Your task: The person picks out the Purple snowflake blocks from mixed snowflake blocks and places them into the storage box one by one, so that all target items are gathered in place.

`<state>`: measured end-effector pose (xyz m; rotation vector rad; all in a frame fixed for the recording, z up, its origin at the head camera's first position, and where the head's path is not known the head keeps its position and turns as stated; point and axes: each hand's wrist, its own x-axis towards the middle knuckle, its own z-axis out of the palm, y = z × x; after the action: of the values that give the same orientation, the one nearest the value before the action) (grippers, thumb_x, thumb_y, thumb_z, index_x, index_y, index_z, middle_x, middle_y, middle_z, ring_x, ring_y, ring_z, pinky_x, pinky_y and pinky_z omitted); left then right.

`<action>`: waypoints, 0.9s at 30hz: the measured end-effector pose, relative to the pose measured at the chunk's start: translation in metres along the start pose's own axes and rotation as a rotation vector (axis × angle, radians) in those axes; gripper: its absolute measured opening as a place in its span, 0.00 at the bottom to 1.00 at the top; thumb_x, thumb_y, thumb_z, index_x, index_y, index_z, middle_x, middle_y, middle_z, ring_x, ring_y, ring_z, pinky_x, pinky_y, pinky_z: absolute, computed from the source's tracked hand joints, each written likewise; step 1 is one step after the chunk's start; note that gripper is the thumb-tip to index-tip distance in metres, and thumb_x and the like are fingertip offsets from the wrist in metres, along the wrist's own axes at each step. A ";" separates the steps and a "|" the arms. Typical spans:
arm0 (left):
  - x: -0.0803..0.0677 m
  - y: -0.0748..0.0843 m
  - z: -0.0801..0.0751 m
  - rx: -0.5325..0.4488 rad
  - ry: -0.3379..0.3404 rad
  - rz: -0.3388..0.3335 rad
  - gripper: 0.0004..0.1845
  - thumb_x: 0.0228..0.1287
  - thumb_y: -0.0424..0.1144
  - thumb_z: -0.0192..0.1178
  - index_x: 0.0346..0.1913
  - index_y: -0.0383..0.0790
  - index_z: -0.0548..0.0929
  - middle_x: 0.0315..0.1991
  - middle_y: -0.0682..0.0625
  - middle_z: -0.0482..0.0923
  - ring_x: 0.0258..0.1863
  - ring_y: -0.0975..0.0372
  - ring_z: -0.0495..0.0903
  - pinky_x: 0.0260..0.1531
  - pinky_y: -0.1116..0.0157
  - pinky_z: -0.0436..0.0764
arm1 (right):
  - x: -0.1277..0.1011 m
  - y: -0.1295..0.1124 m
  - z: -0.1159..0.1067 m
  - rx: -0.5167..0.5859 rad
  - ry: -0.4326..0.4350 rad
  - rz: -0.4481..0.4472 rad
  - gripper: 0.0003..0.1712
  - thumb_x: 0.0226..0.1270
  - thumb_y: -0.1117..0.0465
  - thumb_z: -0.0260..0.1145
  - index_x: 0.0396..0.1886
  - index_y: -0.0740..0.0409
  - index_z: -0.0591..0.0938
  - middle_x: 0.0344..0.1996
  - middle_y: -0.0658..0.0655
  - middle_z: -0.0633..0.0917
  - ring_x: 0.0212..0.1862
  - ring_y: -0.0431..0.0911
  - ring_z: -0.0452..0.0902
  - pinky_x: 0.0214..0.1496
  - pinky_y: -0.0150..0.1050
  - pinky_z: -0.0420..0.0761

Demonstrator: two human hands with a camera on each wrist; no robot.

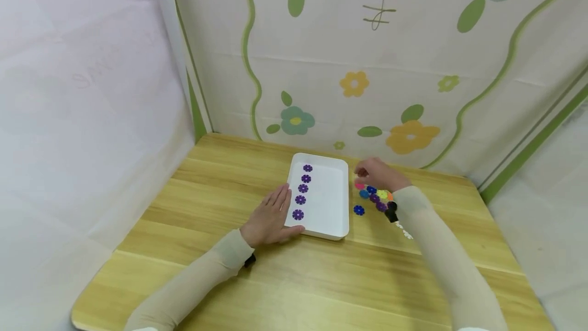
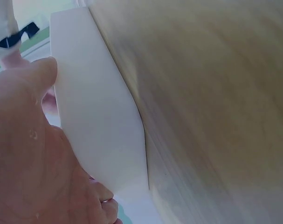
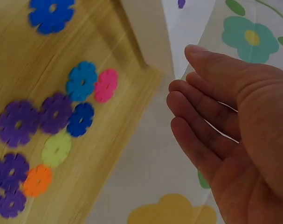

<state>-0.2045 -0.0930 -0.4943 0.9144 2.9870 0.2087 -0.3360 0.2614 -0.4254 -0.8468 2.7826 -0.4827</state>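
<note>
A white tray [image 1: 327, 198] holds a column of several purple notched plastic discs [image 1: 303, 188] along its left side. My left hand [image 1: 270, 217] rests on the tray's near left corner, fingers straight along the left wall and thumb at the front. Beyond the tray's right side, my right hand [image 1: 378, 173] hovers above loose discs. In the right wrist view its fingers [image 3: 197, 135] are loosely bent, with nothing between them. Below it lie a pink disc [image 3: 106, 86], a light blue disc [image 3: 82, 81], a yellow disc [image 3: 56, 150] and an orange disc [image 3: 37, 180], among purple and dark blue ones.
A blue disc [image 1: 359, 210] lies apart, close to the tray's right wall. White discs [image 1: 405, 232] are partly covered by the right forearm. A flower-printed cloth [image 1: 321, 75] hangs behind the wooden table [image 1: 303, 280], with pale cloth on both sides.
</note>
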 end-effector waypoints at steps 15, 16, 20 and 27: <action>0.000 -0.002 0.004 -0.032 -0.006 -0.008 0.58 0.75 0.73 0.47 0.83 0.24 0.50 0.86 0.31 0.43 0.87 0.43 0.45 0.85 0.47 0.54 | -0.085 0.051 0.019 -0.108 -0.030 0.006 0.11 0.68 0.65 0.75 0.48 0.64 0.88 0.43 0.61 0.91 0.44 0.52 0.88 0.48 0.49 0.90; 0.000 -0.003 0.005 -0.025 -0.005 -0.007 0.58 0.75 0.74 0.46 0.83 0.24 0.49 0.86 0.31 0.43 0.87 0.43 0.44 0.85 0.47 0.53 | -0.086 0.053 0.023 -0.085 -0.014 0.009 0.10 0.68 0.65 0.75 0.47 0.63 0.88 0.43 0.60 0.91 0.44 0.51 0.88 0.48 0.49 0.90; 0.000 -0.003 0.004 -0.037 0.006 -0.002 0.58 0.75 0.73 0.48 0.82 0.23 0.50 0.86 0.30 0.43 0.87 0.43 0.45 0.85 0.47 0.53 | -0.090 0.059 0.039 -0.009 0.041 0.016 0.11 0.69 0.64 0.75 0.48 0.62 0.88 0.44 0.61 0.91 0.45 0.52 0.88 0.48 0.51 0.90; 0.000 0.001 -0.002 -0.035 -0.013 -0.005 0.57 0.76 0.73 0.47 0.83 0.24 0.50 0.86 0.31 0.44 0.87 0.43 0.45 0.85 0.47 0.53 | -0.090 0.058 0.053 0.027 0.082 0.059 0.13 0.70 0.64 0.74 0.51 0.65 0.88 0.43 0.59 0.91 0.43 0.46 0.86 0.47 0.47 0.89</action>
<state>-0.2037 -0.0924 -0.4921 0.9017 2.9633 0.2523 -0.2773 0.3443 -0.4880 -0.7526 2.8589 -0.5552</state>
